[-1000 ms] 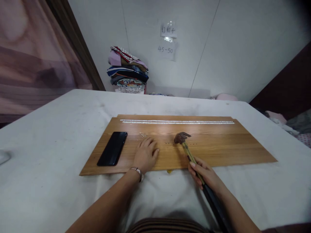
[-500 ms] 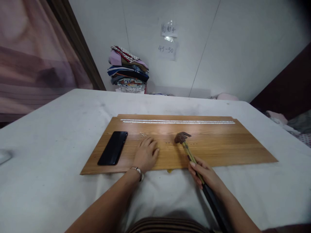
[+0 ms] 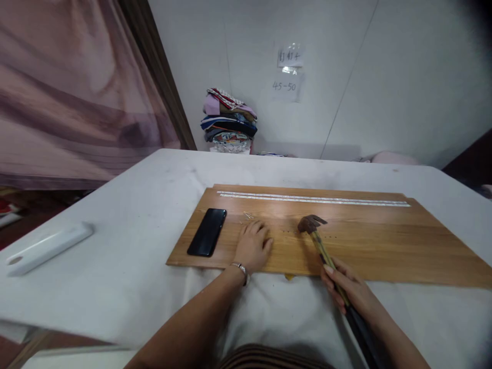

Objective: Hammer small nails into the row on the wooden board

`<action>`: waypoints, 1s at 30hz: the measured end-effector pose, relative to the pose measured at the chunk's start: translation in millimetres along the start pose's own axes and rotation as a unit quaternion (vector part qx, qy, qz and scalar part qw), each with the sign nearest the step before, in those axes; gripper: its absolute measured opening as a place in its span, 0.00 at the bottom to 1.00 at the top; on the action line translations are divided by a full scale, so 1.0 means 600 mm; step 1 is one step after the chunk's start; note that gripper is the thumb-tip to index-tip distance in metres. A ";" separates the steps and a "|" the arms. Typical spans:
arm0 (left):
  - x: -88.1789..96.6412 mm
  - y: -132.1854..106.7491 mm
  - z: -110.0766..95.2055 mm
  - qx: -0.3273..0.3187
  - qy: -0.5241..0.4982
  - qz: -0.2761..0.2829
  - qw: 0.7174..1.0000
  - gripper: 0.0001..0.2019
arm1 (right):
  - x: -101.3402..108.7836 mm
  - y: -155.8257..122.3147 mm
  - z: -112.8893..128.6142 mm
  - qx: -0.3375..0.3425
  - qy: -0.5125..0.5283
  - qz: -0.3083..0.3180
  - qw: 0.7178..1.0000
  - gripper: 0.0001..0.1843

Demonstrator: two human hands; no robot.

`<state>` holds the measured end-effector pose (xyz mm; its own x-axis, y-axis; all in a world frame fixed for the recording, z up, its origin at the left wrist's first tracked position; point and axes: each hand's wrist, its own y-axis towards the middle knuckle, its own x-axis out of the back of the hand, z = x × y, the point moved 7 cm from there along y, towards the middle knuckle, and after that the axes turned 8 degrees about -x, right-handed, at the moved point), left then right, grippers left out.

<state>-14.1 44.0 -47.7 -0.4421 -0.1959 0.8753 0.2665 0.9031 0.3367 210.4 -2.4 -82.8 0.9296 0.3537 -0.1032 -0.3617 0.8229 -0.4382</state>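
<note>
My right hand (image 3: pixel 348 287) is wrapped round the handle of a claw hammer (image 3: pixel 320 245). The hammer's rusty head sits over the middle of a wooden board (image 3: pixel 384 246), beside a row of small dark dots (image 3: pixel 330 237); whether it touches the wood I cannot tell. My left hand (image 3: pixel 253 246) lies palm down on the board with its fingers spread. Just beyond its fingertips are several loose nails (image 3: pixel 248 216). A black phone (image 3: pixel 207 232) lies on the board to the left of that hand.
Two white measuring strips (image 3: pixel 315 200) run along the board's far side. The board lies on a white-covered table (image 3: pixel 134 220). At the table's left is a long white object (image 3: pixel 48 249). Folded clothes (image 3: pixel 229 123) are stacked by the wall, beneath paper notes (image 3: pixel 288 84).
The camera has turned left, so everything sits further right and more of the white object shows. Both hands and the hammer keep about the same places on the board.
</note>
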 end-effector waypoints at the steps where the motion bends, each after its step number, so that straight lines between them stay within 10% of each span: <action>1: 0.001 0.000 -0.001 0.001 -0.006 -0.003 1.000 0.11 | 0.001 0.000 -0.001 0.000 -0.001 -0.002 1.000 0.20; 16: 0.034 -0.010 0.035 0.048 -0.079 -0.027 0.995 0.10 | 0.002 0.008 0.003 0.023 0.011 0.004 1.000 0.20; 30: 0.063 -0.004 0.114 0.060 0.152 0.001 0.987 0.15 | -0.007 0.006 0.017 0.025 0.017 0.005 1.000 0.21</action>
<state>-90.1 60.4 -38.9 -0.1591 -0.2833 0.9457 0.1564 0.9386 0.3075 204.7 3.3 -74.8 0.9275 0.3471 -0.1388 -0.3733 0.8411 -0.3913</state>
